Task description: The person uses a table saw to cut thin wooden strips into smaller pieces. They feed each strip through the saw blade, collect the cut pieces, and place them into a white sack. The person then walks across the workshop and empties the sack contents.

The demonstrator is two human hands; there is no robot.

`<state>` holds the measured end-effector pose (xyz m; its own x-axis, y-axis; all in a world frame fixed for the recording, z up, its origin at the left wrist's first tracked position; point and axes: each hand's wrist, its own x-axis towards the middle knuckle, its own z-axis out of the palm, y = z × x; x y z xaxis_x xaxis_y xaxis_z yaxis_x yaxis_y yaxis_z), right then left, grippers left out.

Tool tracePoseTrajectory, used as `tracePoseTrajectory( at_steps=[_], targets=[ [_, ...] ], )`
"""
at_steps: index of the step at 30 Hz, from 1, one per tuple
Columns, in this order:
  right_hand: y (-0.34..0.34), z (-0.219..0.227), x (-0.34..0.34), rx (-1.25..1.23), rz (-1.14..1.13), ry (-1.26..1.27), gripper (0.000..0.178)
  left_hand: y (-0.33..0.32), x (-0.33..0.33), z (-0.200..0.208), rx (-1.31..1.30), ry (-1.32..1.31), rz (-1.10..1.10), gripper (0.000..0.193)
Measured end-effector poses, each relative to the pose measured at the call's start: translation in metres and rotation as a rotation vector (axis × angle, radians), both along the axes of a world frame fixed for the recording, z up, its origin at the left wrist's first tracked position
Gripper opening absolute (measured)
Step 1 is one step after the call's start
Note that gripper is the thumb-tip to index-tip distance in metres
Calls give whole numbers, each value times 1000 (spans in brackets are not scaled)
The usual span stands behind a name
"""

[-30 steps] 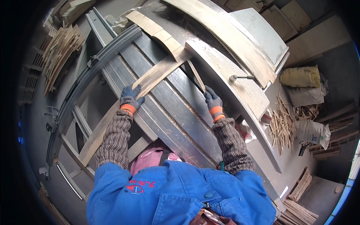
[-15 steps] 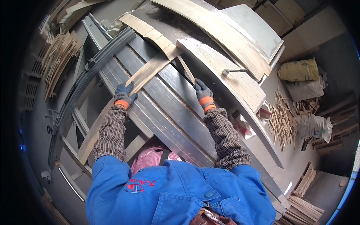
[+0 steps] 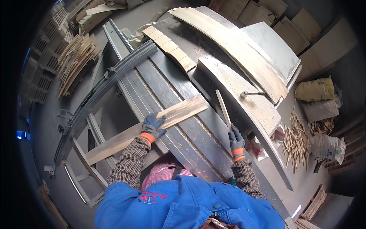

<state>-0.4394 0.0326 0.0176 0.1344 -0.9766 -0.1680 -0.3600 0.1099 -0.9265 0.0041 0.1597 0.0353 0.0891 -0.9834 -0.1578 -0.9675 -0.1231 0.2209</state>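
My left hand [image 3: 153, 126], in a grey-blue glove with an orange cuff, grips a long wooden board [image 3: 185, 110]. The board lies slantwise across the grooved metal saw table [image 3: 183, 147], its near-left end sticking out past the table's edge. In my right hand [image 3: 236, 141], gloved alike, is the lower end of a thin wooden strip [image 3: 222, 107]. The strip points away from me, beside the long metal fence [image 3: 213, 78]. Beyond the board's far end, a row of short wooden pieces [image 3: 167, 45] sits apart from it.
A sawdust-covered panel [image 3: 236, 91] bears a small handled metal tool [image 3: 248, 94]. Curved wooden sheets [image 3: 232, 45] lie behind it. A metal rail [image 3: 103, 87] runs along the left. Scrap wood [image 3: 78, 63] is piled far left; loose sticks [image 3: 296, 143] and sacks [image 3: 314, 89] are on the right.
The wooden board has come back toward me, away from the row of short pieces. My right hand has drawn the thin strip nearer and to the right. The whole view has shifted.
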Motion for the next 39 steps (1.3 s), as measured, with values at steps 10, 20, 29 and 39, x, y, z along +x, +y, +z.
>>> tracePoseTrajectory(
  at_steps=[10,20,29,39],
  targets=[
    [32,-4,-21,-7,68,-1,43,-88,-35,-22,-54,-7,92,91],
    [-6,15,14,70,31,3,40,-43,-7,0,-1,34,164,78],
    [-46,8,43,5,28,-9,40,-60,-4,-6,-84,-34,166,73],
    [-50,23,53,3,32,89,37,-61,-7,-1,-65,-53,196,74]
  ],
)
